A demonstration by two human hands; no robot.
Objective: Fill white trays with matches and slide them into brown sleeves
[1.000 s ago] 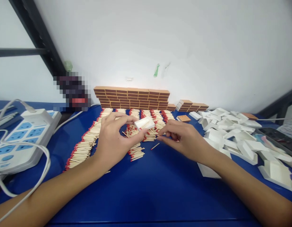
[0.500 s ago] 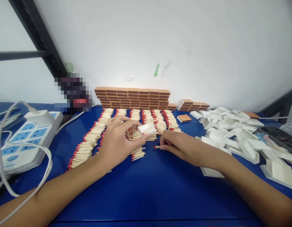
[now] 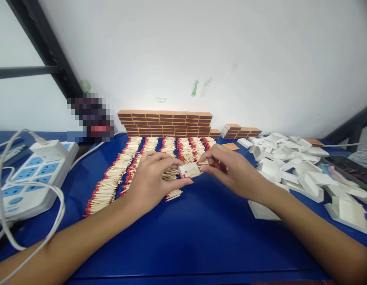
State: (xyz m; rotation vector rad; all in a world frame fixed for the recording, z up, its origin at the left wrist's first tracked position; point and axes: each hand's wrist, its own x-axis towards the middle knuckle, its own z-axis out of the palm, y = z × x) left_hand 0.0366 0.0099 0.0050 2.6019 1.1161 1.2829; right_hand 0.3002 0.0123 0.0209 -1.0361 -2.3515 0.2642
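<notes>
My left hand holds a small white matchbox tray between thumb and fingers, above the blue table. A few red-tipped matches lie inside the tray. At the tray's right end, my right hand is closed in a pinch on a match, its stick partly hidden by the fingers. Behind and to the left of my hands, long rows of red-headed matches lie on the table, partly covered by my left hand.
A brown matchbox stack stands against the wall, with a lower matchbox stack to its right. Many white trays lie heaped at right, beside a dark phone. A power strip with looping white cables sits at left.
My right hand has risen from the table with a match and come to the tray. The tray has shifted slightly and tilted, showing more matches inside.
</notes>
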